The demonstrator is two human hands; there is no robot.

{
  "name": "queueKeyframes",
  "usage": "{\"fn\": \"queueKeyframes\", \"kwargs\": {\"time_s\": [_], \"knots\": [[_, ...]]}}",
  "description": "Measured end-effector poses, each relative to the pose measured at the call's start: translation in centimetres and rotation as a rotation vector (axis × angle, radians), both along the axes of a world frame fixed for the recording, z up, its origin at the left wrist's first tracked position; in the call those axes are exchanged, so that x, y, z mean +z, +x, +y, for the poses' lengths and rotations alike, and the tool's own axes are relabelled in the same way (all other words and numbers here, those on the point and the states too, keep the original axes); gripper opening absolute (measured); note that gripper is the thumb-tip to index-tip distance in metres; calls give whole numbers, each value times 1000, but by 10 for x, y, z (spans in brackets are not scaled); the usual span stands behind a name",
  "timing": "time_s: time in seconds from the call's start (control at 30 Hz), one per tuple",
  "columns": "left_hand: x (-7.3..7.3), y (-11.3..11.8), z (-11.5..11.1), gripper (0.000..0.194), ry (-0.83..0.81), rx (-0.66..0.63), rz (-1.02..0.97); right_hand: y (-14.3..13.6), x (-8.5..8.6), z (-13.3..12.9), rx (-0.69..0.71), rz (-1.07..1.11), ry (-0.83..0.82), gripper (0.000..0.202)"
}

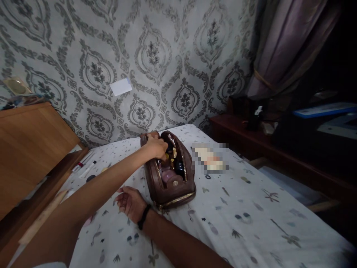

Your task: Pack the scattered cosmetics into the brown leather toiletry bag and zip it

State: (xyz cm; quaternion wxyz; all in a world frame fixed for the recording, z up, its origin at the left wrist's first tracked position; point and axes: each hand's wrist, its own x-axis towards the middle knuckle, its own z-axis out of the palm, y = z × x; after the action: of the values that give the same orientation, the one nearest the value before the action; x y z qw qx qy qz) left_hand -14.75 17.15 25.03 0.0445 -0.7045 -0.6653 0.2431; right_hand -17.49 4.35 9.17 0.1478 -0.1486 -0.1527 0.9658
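A brown leather bag (173, 191) lies unzipped on the patterned sheet. Inside it are a pink rounded item (168, 175), a black item (180, 167) and several small gold-coloured pieces (172, 162). My left hand (156, 146) reaches over the bag's left side into its opening. Its fingers are bent together and point down; what they hold, if anything, is hidden. My right hand (131, 204), with a black band (144, 217) round the wrist, rests just left of the bag's near end. Its fingers are loosely curled and apart, with nothing visible in them.
A white tube (87, 169) and other small items lie on the bed at the left, beside a wooden cabinet (33, 149). Right of the bag is a blurred-out pale object (210, 158). Dark red furniture (234, 130) stands at the right, below a curtain (284, 44).
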Motion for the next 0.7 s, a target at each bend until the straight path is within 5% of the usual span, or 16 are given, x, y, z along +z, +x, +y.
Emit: {"fn": "queueKeyframes", "kwargs": {"time_s": [0.17,0.43,0.7], "knots": [[9,-9,1,42,24,-32,-96,0,1,0,6,-10,-10,19],[32,-47,6,31,302,-20,-312,1,0,0,12,-17,3,18],[13,-65,11,28,232,-83,-410,-2,-3,0,25,-11,12,19]]}}
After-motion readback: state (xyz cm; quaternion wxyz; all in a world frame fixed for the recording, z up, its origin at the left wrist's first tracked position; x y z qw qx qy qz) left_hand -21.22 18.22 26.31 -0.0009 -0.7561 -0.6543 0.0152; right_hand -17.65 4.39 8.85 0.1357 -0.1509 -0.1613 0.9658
